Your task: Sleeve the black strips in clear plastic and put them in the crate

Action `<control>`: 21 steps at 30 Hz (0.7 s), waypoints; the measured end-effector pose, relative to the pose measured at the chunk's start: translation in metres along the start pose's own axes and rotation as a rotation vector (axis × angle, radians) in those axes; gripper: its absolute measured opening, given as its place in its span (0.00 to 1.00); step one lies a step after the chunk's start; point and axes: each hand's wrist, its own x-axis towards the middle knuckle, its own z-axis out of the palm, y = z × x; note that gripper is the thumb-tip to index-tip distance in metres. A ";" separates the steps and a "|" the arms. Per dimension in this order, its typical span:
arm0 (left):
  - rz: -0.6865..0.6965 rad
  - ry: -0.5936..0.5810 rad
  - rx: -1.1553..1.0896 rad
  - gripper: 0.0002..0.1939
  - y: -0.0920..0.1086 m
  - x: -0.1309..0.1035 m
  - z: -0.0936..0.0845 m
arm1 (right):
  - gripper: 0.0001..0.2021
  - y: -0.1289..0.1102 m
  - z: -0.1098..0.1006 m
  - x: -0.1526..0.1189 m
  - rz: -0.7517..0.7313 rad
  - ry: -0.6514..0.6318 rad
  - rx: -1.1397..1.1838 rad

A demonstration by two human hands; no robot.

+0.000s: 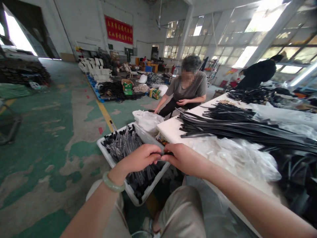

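My left hand (140, 158), with a pale green bangle on its wrist, pinches one end of a short black strip (162, 153). Fingers of my right hand (184, 158) close round the other end, so the two hands nearly meet. Both are held above the near right rim of a white crate (155, 183) that holds many black and clear strips (127, 145). Long black strips (223, 127) lie in a heap on the white table (170, 129) to the right, beside crumpled clear plastic (232, 158).
Across the crate sits a person (190, 86) in a grey shirt, near a second bin with a white bag (148, 119). Another person (260, 74) in dark clothes bends at the back right. A loaded blue pallet (95, 89) stands on the floor behind.
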 end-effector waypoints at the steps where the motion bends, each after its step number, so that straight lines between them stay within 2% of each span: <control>1: 0.001 0.002 0.011 0.10 -0.003 0.001 -0.001 | 0.11 -0.001 0.005 0.005 -0.005 -0.015 0.006; 3: 0.002 0.037 0.037 0.11 -0.012 0.001 -0.005 | 0.10 -0.001 0.012 0.020 -0.045 -0.005 0.095; 5: -0.008 0.154 0.072 0.07 -0.024 -0.002 -0.015 | 0.13 0.002 0.020 0.042 -0.065 0.056 0.209; 6: -0.023 0.255 0.093 0.06 -0.030 -0.005 -0.021 | 0.15 0.002 0.024 0.056 -0.054 0.101 0.244; 7: -0.048 0.380 0.114 0.08 -0.036 -0.010 -0.027 | 0.16 0.003 0.027 0.072 -0.035 0.156 0.259; 10: -0.161 0.778 0.134 0.22 -0.053 -0.030 -0.046 | 0.17 -0.001 0.034 0.125 0.005 0.380 0.298; 12: -0.237 0.949 0.111 0.27 -0.060 -0.049 -0.054 | 0.15 -0.008 0.034 0.155 0.009 0.527 0.351; 14: -0.297 1.021 0.083 0.30 -0.065 -0.069 -0.056 | 0.14 -0.017 0.034 0.174 0.007 0.649 0.425; 17: -0.392 1.041 0.046 0.34 -0.072 -0.100 -0.052 | 0.18 -0.028 0.043 0.177 0.046 0.779 0.539; 20: -0.501 0.992 0.017 0.34 -0.091 -0.127 -0.042 | 0.21 -0.031 0.073 0.156 0.171 0.811 0.619; 21: -0.531 0.929 0.022 0.33 -0.102 -0.135 -0.038 | 0.21 -0.031 0.089 0.147 0.231 0.797 0.637</control>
